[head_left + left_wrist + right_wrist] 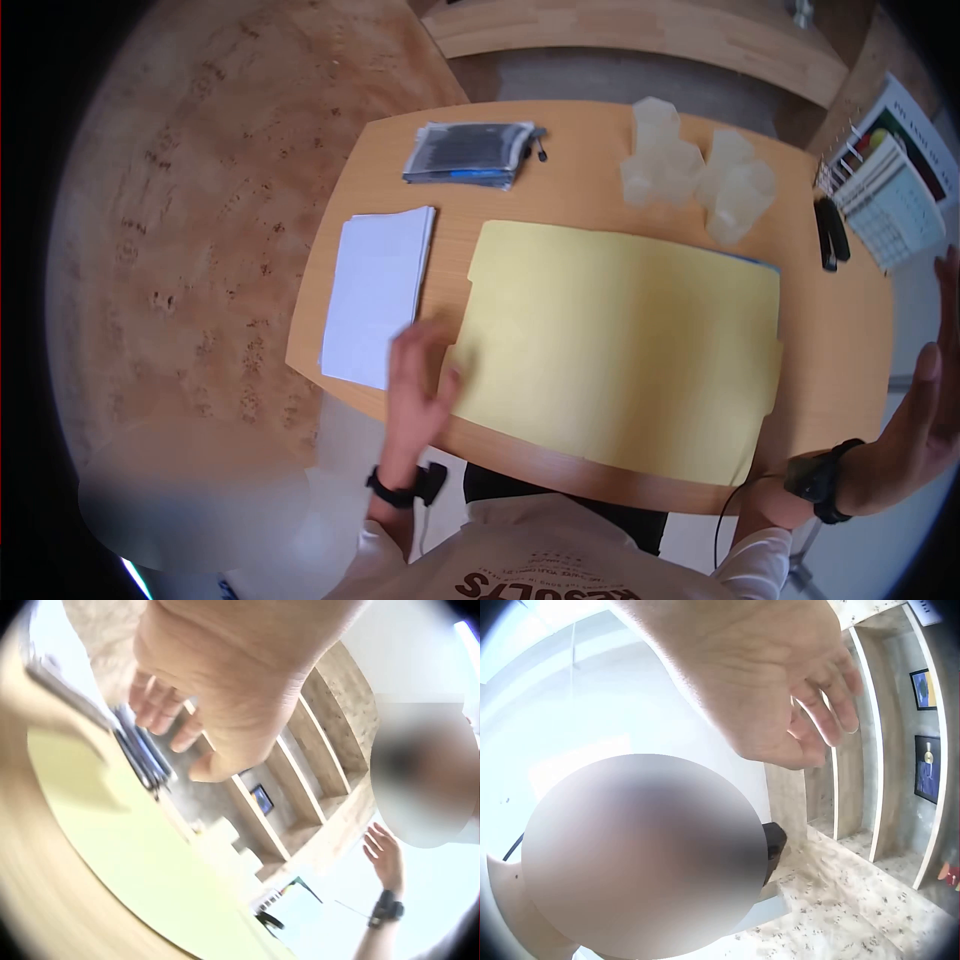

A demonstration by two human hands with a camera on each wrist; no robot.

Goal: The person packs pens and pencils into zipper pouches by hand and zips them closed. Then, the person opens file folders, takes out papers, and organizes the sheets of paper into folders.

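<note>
An opened-out yellow file folder (620, 350) lies flat on the wooden table, a thin blue edge showing from under its far right corner. To its left is a stack of white paper (375, 290). My left hand (415, 385) is over the near end of the gap between stack and folder, slightly blurred, and holds nothing. In the left wrist view its fingers (161, 705) are loosely bent above the tabletop. Raised off the table's right side, my right hand (925, 410) is empty, with relaxed fingers (829, 705) in the right wrist view.
Dark zip pouches (470, 152) lie at the far left of the table. Pale translucent pieces (660, 165) stand at the back right. Along the right edge are a black stapler (830, 232) and a spiral desk calendar (895, 190). Shelves (292, 780) rise beyond.
</note>
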